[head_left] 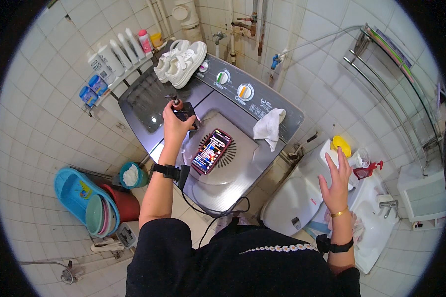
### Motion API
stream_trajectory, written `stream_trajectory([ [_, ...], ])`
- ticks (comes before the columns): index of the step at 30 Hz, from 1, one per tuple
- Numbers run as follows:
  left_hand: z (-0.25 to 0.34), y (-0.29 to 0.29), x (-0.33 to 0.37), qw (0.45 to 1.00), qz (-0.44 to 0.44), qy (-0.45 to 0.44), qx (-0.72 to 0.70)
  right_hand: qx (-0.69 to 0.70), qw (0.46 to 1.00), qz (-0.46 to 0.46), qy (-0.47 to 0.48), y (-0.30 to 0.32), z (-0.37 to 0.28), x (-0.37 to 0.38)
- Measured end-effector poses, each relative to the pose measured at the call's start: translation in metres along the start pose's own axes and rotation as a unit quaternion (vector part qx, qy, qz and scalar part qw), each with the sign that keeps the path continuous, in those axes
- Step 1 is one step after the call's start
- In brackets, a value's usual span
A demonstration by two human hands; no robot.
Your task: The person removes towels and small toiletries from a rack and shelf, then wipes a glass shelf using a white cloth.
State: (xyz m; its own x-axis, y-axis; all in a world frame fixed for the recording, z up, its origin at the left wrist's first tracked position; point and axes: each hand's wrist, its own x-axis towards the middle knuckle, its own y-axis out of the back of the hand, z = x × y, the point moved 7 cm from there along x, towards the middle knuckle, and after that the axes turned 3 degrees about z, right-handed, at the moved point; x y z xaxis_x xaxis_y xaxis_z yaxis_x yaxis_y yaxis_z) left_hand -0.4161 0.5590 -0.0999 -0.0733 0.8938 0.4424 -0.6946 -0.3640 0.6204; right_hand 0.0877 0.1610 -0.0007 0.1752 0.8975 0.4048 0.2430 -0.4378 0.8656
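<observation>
My left hand [175, 123] is closed around a dark pump bottle [186, 115] with a brown neck, over the top of a twin-tub washing machine [243, 163]. Just right of that hand, a lit phone [211, 151] in a red case lies on the machine's round lid. White shoes [184, 64] rest together at the far left of the machine, and a white cloth [270, 127] hangs over its control panel's edge. My right hand [337, 183] is held up with spread fingers and nothing in it, between the toilet and the sink.
A toilet [291, 203] and a white sink [369, 242] with a tap stand at right, with a red pump bottle [367, 170] and a yellow bowl [341, 145]. Bottles [111, 60] line a left shelf. Basins [74, 185] stack at lower left. A black cable [208, 210] trails from my left wrist.
</observation>
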Motion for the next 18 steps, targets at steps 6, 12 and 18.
stream_trajectory([
  [6, -0.037, -0.023, 0.003, 1.0, 0.001, 0.005, -0.03, -0.02, 1.0, 0.005, 0.003, -0.003, -0.024, 0.016],
  [12, -0.047, -0.049, -0.015, 0.999, -0.008, 0.014, -0.036, -0.017, 1.0, -0.004, -0.019, 0.0, -0.017, 0.004],
  [18, -0.029, -0.056, -0.034, 0.995, -0.025, -0.012, -0.095, -0.03, 0.999, 0.007, -0.009, 0.028, 0.007, -0.016],
])
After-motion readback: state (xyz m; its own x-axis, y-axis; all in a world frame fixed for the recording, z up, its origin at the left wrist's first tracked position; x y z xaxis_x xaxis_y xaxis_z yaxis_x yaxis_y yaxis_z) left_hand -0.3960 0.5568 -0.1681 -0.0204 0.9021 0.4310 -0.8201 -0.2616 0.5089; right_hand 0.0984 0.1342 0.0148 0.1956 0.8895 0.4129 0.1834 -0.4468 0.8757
